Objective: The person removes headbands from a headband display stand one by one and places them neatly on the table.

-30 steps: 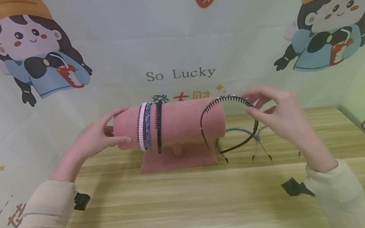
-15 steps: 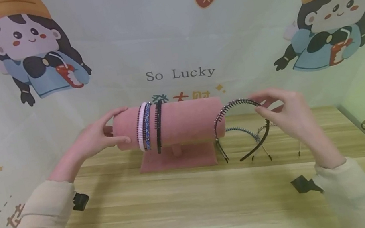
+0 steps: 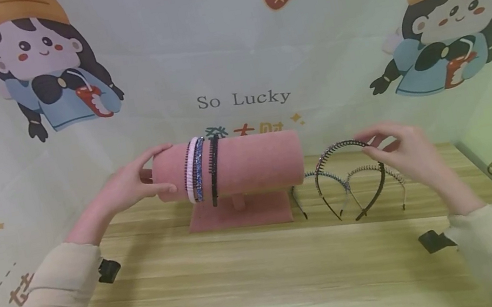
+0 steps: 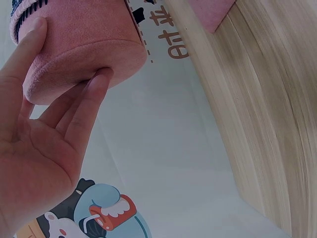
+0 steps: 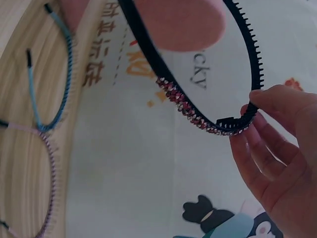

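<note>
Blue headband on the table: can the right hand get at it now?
Probably not yet: the right hand pinches the studded black headband, which partly overlaps the blue headband in the head view.

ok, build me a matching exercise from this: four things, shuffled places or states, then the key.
Things:
1. jewelled headband
2. white headband
3. light blue headband
4. left hand

Places or states:
A. fitted over the pink roll
B. gripping one end of the roll
C. pinched by the right hand
D. on the table

Right pairs: 1-C, 2-A, 3-D, 4-B
</note>
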The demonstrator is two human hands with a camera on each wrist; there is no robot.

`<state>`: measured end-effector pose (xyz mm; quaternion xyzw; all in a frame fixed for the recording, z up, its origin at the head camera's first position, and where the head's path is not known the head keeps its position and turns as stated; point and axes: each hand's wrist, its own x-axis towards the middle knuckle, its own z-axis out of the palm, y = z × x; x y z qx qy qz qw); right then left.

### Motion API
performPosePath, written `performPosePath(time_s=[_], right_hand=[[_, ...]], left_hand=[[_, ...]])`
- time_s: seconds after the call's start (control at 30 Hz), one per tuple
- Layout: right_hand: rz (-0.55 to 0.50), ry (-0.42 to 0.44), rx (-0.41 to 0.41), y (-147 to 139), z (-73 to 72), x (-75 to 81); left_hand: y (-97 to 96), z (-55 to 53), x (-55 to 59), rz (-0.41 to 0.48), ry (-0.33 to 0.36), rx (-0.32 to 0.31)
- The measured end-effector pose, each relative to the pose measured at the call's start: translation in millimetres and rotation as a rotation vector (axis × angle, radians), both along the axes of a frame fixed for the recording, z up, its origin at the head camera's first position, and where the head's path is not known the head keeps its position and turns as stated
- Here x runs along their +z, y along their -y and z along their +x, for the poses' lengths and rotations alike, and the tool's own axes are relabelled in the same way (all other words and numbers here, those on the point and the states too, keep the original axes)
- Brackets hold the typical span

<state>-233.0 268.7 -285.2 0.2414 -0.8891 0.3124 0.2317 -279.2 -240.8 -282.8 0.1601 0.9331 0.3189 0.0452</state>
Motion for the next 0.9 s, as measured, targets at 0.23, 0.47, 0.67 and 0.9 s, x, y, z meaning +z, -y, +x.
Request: performPosePath(time_s=[0.23, 0.47, 0.67, 0.9], right_hand=[[0.058, 0.061, -0.026, -26.3, -10.5, -4.4], [0.044, 0.147, -0.053, -60.3, -20.9, -9.8], [0.063, 0.127, -0.091, -80.7, -27.9, -17.8], [0.088, 0.115, -0.093, -102.3, -31.5, -24.3]], left_hand=[[0.2, -0.7, 0.0, 0.005, -0.004, -0.004], [1.0, -1.6, -1.6, 0.0, -0.011, -0.004], [1.3, -1.0, -1.9, -0.008, -0.012, 0.003], [0.4, 0.2, -1.1, -0.015, -0.014, 0.005]])
